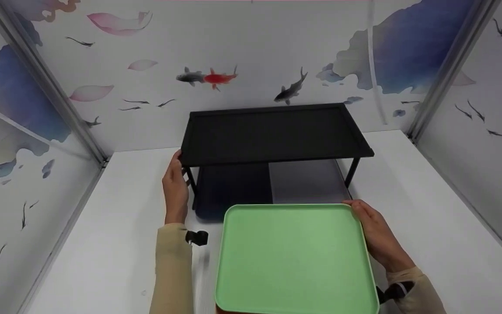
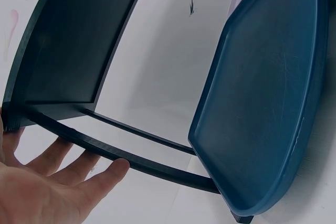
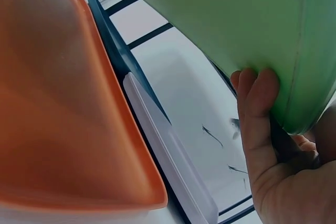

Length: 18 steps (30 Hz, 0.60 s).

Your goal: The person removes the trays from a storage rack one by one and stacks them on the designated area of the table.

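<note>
A black two-legged-front shelf rack (image 1: 277, 135) stands toward the back wall. My left hand (image 1: 176, 192) holds its front left corner, with fingers around the leg (image 2: 157, 169) in the left wrist view. My right hand (image 1: 377, 235) grips the far right corner of a green tray (image 1: 294, 257), fingers on its underside (image 3: 236, 19) and thumb at the rim. The green tray is raised over an orange tray (image 3: 105, 129), of which the head view shows only a sliver. Below the shelf top lie a dark blue tray (image 2: 257, 93) and a pale grey tray (image 1: 307, 181), side by side.
A white table (image 1: 103, 244) carries everything. White panels printed with fish and petals enclose it at the back (image 1: 242, 43), left and right, joined by metal corner posts (image 1: 451, 74). The rack stands close to the back panel.
</note>
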Each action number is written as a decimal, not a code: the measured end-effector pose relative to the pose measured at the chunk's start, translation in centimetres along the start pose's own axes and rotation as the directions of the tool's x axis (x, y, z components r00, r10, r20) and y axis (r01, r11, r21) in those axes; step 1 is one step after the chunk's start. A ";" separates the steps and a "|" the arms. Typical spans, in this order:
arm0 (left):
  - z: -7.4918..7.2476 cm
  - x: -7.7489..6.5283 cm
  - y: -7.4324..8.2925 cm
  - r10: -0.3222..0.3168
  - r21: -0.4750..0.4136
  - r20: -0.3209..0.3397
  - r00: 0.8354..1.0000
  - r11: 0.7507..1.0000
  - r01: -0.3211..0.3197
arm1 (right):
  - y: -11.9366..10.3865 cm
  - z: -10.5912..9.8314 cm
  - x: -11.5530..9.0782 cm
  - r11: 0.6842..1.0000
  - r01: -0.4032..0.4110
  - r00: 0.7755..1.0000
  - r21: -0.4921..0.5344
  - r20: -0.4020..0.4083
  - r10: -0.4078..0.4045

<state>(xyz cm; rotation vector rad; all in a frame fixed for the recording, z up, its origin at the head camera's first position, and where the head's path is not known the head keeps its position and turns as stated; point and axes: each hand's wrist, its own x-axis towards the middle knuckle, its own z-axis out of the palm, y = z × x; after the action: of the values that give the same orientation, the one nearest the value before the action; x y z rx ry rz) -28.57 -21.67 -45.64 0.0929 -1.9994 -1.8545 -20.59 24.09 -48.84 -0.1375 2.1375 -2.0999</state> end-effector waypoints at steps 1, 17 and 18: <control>0.0 0.0 0.0 0.003 0.001 0.001 1.000 1.000 -0.003 | 0.0 0.0 0.0 1.000 -0.001 1.000 0.003 0.004 0.000; 0.0 -0.1 0.0 0.028 -0.005 0.000 1.000 1.000 -0.028 | 0.9 0.1 0.2 0.998 -0.041 0.998 -0.050 0.037 0.042; 0.0 -0.1 0.0 0.028 -0.005 -0.003 1.000 1.000 -0.028 | 1.0 0.0 0.2 0.998 -0.044 0.998 -0.050 0.043 0.046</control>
<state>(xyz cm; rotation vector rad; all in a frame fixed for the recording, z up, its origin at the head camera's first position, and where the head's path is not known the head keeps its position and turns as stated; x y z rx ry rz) -28.51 -21.62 -45.62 0.0660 -1.9847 -1.8409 -20.77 24.03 -49.86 -0.1378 2.1472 -2.0020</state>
